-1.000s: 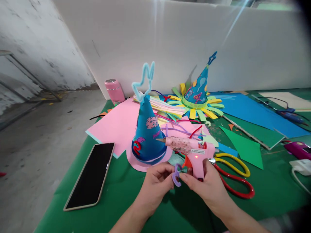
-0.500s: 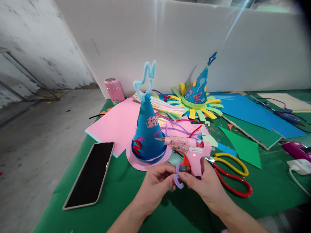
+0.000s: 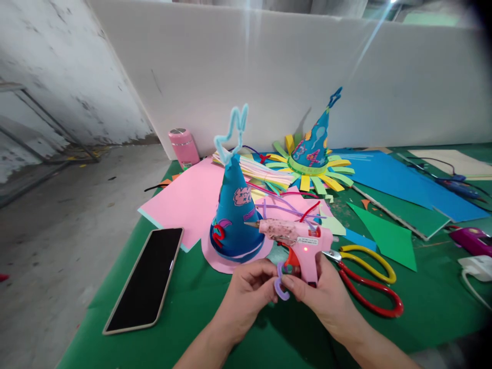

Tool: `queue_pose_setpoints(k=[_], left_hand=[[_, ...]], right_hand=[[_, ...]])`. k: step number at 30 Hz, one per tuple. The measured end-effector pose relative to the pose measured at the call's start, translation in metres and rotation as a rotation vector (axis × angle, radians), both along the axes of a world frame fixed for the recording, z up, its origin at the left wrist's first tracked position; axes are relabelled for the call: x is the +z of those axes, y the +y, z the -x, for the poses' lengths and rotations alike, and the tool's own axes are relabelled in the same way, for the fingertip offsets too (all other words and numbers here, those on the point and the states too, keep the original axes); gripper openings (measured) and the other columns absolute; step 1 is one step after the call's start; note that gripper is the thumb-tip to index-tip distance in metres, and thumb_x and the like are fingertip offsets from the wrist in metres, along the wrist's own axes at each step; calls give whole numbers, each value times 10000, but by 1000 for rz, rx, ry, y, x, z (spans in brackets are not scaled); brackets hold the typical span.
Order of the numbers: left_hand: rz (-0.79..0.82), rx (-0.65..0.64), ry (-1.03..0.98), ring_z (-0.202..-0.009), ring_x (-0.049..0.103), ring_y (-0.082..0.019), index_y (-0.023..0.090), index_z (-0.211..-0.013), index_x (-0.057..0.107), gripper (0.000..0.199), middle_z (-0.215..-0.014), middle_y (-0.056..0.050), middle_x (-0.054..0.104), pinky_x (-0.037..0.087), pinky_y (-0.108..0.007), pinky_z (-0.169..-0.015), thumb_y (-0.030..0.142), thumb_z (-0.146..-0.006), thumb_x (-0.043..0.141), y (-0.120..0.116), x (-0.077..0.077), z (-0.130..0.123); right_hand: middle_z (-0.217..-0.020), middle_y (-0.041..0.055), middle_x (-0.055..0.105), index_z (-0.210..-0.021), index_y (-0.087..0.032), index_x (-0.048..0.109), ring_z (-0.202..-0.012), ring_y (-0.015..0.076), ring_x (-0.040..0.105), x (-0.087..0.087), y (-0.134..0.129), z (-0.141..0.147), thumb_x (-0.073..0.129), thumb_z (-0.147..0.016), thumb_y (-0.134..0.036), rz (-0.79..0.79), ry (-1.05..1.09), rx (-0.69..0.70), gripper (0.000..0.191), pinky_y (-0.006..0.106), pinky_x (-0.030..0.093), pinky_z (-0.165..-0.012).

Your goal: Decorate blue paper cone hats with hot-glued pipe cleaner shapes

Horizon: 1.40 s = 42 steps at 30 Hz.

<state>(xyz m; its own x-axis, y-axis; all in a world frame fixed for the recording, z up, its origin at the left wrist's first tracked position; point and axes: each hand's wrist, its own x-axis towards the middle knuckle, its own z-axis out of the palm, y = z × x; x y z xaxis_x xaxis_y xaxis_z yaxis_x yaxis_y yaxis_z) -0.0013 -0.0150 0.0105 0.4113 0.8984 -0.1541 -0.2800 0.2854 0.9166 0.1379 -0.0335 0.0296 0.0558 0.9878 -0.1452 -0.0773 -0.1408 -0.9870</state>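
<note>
My left hand (image 3: 251, 284) is closed, its fingertips pinching a small purple pipe cleaner (image 3: 283, 294) bent into a curvy shape like a 3. My right hand (image 3: 326, 294) is wrapped round the handle of a pink glue gun (image 3: 295, 231), its thumb touching the same pipe cleaner. A small light glows on the gun, and its nozzle points left, in front of the blue cone party hat (image 3: 239, 228). That hat has a pink brim, a red pipe-cleaner 2 and a light blue pipe-cleaner star (image 3: 231, 130) on top.
Red-and-yellow-handled scissors (image 3: 384, 302) lie right of my hands, a phone (image 3: 146, 282) left. Behind are a second party hat (image 3: 312, 143), pink paper (image 3: 184, 189), blue paper (image 3: 403, 182), a pink bottle (image 3: 184, 148) and loose pipe cleaners. A white plug (image 3: 476, 266) sits far right.
The view has shifted slightly, so the table things appear a little lower and further right. My hands, the glue gun and the purple pipe cleaner hold almost the same pose.
</note>
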Motion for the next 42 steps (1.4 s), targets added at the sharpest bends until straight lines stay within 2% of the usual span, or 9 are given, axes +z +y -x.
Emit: queue_pose_setpoints(k=[6, 10, 14, 19, 26, 29, 33, 38, 42], left_hand=[[28, -31, -21, -506, 441, -80, 121, -663, 654, 182, -591, -11, 533, 344, -207, -488, 302, -647, 658, 0, 1, -1], [57, -45, -39, -503, 448, -77, 131, -644, 649, 139, -584, -4, 538, 352, -206, -498, 269, -649, 661, 0, 2, 0], [11, -43, -24, -534, 470, -94, 137, -662, 656, 86, -597, -9, 537, 369, -228, -536, 222, -664, 649, -1, 2, 2], [-52, -5, 10, -542, 458, -87, 140, -688, 667, 77, -615, -6, 528, 358, -220, -525, 208, -678, 635, 0, -2, 3], [-16, 67, -9, -508, 425, -66, 133, -652, 656, 80, -573, 13, 506, 334, -199, -494, 212, -645, 664, 2, -5, 3], [22, 118, -49, -498, 421, -60, 135, -639, 656, 84, -575, 7, 516, 329, -186, -473, 218, -637, 671, 4, -2, 5], [74, 152, -130, -526, 439, -64, 137, -613, 658, 93, -585, -3, 517, 323, -160, -449, 225, -618, 686, 6, 3, 9], [128, 197, -205, -539, 454, -63, 141, -629, 662, 96, -586, -1, 504, 316, -140, -434, 215, -587, 707, 8, 7, 11], [169, 207, -206, -526, 445, -58, 139, -616, 655, 98, -566, 6, 487, 313, -138, -433, 209, -577, 711, 9, 8, 11]], right_hand=[[-675, -20, 600, -803, -169, 492, -572, 109, 567, 4, 0, -2, 681, -631, -254, -7, 29, 28, 269, 197, 463, -494], [-704, 1, 612, -836, -166, 495, -618, 139, 587, 3, -1, -3, 698, -612, -270, 39, 21, 16, 320, 237, 489, -543], [-733, 22, 623, -885, -163, 490, -657, 167, 600, 0, -2, -4, 694, -611, -282, 64, 11, 30, 362, 271, 495, -576], [-701, 11, 612, -850, -165, 489, -632, 157, 587, -1, 0, -2, 698, -599, -295, 49, -24, 9, 351, 256, 487, -556], [-686, -14, 576, -839, -181, 471, -589, 115, 546, 4, 0, -1, 683, -630, -277, 15, -31, -8, 312, 213, 470, -538], [-609, -43, 519, -858, -196, 472, -516, 84, 480, 4, -4, -13, 617, -704, -336, -7, -42, -18, 254, 179, 429, -475], [-584, -17, 526, -844, -202, 501, -525, 101, 474, 3, -10, -42, 473, -803, -390, -70, -128, 45, 195, 186, 403, -460], [-591, 4, 533, -802, -201, 535, -511, 112, 466, 5, -21, -68, 432, -823, -378, -54, -294, 115, 206, 193, 394, -441], [-554, -4, 504, -954, -193, 532, -506, 133, 464, 6, -32, -69, 403, -826, -395, 0, -384, 100, 272, 228, 392, -465]])
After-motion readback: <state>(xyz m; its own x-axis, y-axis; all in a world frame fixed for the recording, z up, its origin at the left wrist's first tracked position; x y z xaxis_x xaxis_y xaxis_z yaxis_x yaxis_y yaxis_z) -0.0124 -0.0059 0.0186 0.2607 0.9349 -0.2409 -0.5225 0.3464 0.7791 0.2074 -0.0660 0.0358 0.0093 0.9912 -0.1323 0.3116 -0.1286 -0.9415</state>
